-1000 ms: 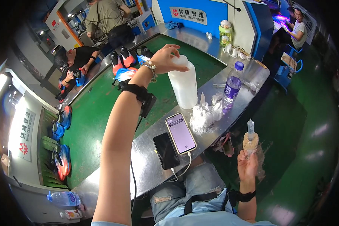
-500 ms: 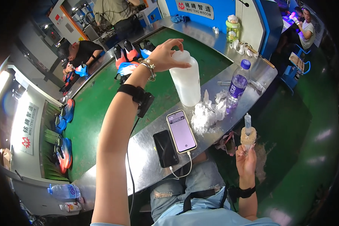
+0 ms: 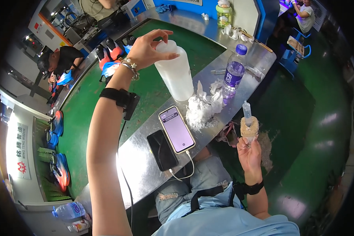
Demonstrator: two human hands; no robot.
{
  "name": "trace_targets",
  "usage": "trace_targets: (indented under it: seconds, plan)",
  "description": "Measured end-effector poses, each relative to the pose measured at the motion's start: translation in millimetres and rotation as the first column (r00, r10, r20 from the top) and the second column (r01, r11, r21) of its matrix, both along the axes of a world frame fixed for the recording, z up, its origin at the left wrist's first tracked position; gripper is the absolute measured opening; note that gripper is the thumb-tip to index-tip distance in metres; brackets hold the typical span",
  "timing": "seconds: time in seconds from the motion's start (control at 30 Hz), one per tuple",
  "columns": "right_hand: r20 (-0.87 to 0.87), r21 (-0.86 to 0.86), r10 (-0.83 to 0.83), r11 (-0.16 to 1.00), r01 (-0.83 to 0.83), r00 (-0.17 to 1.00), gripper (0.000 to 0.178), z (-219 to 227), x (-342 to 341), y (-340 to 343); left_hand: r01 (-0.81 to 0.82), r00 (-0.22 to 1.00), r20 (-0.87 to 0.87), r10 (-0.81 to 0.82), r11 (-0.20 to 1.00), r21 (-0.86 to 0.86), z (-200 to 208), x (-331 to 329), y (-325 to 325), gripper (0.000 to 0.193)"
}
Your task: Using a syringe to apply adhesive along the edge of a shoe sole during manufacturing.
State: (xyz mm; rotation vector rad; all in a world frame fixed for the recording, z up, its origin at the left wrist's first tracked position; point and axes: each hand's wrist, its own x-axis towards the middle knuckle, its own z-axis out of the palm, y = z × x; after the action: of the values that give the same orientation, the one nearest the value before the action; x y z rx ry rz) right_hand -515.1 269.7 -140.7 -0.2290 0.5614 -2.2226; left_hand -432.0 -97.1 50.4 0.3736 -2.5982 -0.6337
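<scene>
My left hand reaches across the metal ledge, its thumb and fingers closed around the round lid of a white translucent plastic bottle. The bottle leans slightly; whether the lid is loose from it I cannot tell. Off the ledge's near side, my right hand holds up a small applicator bottle with a rough tan wrapping and a clear tube-like tip pointing upward. A pile of crumpled white tissue lies beside the white bottle's base.
A purple-capped water bottle stands past the tissue. Two phones, one lit and one dark, lie on the ledge with a white cable. Shoes line the green conveyor belt. A co-worker bends over shoes at far left.
The whole view has shifted, so things sit farther left and a little higher in the picture. Both hands keep their grips, on the lid and on the applicator bottle.
</scene>
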Motion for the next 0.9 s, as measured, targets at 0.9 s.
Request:
trace_targets:
  seconds: [0.9]
  plan:
    - [0.026,0.074,0.071,0.995,-0.073,0.997,0.019,-4,20,-16,0.03,0.969,-0.246,-0.033,0.999,-0.017,-27,3,-2,0.048]
